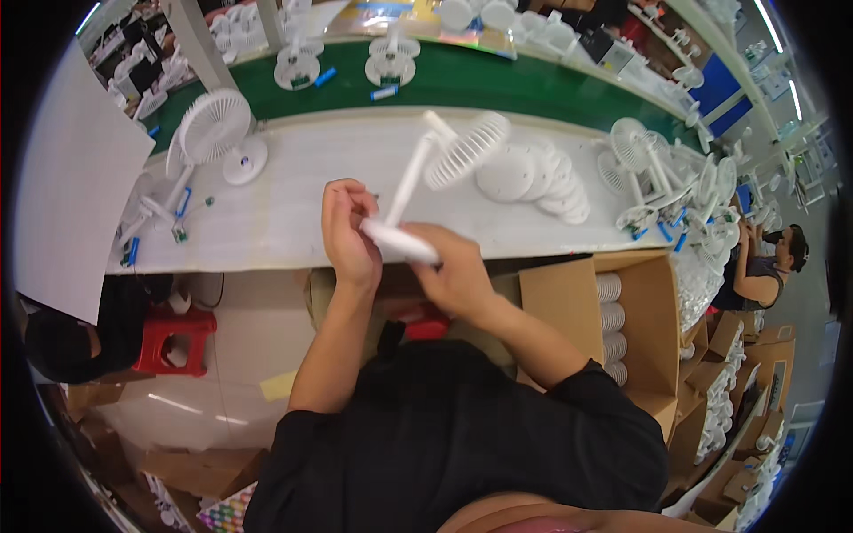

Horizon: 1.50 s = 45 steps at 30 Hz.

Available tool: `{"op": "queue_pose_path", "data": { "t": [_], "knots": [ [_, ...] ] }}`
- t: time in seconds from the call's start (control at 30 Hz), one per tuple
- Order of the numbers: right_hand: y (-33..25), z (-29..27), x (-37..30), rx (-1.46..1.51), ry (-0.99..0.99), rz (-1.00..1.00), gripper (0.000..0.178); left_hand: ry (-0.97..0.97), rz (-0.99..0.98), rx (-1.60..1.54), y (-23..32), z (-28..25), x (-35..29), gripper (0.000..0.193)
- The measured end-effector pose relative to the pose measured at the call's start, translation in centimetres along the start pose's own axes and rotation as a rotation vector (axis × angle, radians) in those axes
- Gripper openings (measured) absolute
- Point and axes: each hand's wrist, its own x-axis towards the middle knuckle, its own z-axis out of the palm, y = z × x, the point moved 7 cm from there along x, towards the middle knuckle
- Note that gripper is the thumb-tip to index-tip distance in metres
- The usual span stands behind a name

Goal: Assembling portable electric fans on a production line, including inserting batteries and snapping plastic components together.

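Observation:
Both my hands hold a white desk fan, its stem (408, 184) leaning up and to the right from the round base. My right hand (455, 274) grips the right side of the base (398, 241), its fingers partly hidden beneath. Against the base's left edge is my left hand (349, 233), its fingers curled. The fan's slatted head (468, 151) is tilted over the white worktable (302, 209) and slightly blurred. Right of the head lies an overlapping row of white round discs (508, 172).
A green conveyor belt (480, 84) carries fan parts and blue cylinders beyond the table. Fans with wires stand at left (216, 124) and right (653, 169). An open cardboard box (653, 302) of stacked white discs sits by my right arm. A red stool (176, 342) and co-workers flank me.

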Motion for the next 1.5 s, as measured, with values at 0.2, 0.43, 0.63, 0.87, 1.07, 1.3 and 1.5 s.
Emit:
{"op": "queue_pose_path", "data": {
  "t": [0.2, 0.43, 0.63, 0.87, 1.07, 1.3, 1.5],
  "knots": [
    [15.4, -6.0, 12.2, -0.284, -0.096, 0.281, 0.046, 0.109, -0.232, 0.346, -9.5, -6.2, 0.6, 0.013],
    [33.9, -13.0, 19.6, -1.014, -0.011, 0.366, 0.044, -0.116, -0.31, 0.63, -12.4, -6.0, -1.9, 0.013],
    [21.1, -6.1, 12.6, -0.101, 0.126, 0.081, 0.042, -0.116, -0.467, 0.372, -13.1, -7.2, -0.7, 0.012],
    [14.6, 2.8, -2.5, 0.231, -0.082, 0.299, 0.018, -0.147, -0.02, 0.717, -14.5, -4.4, 17.2, 0.023],
    [13.0, 5.1, -6.8, 0.32, -0.142, 0.443, 0.021, -0.217, 0.193, 0.942, -22.6, -5.4, 28.7, 0.04],
    [2.1, -6.8, -6.1, -0.011, -0.405, 0.37, 0.038, -0.345, 0.099, 0.997, -18.6, -2.9, 26.6, 0.022],
    [-0.8, -13.8, -6.9, 1.284, -0.399, -0.244, 0.049, -0.302, 0.009, 0.779, -8.9, -0.3, 21.3, 0.014]
  ]
}}
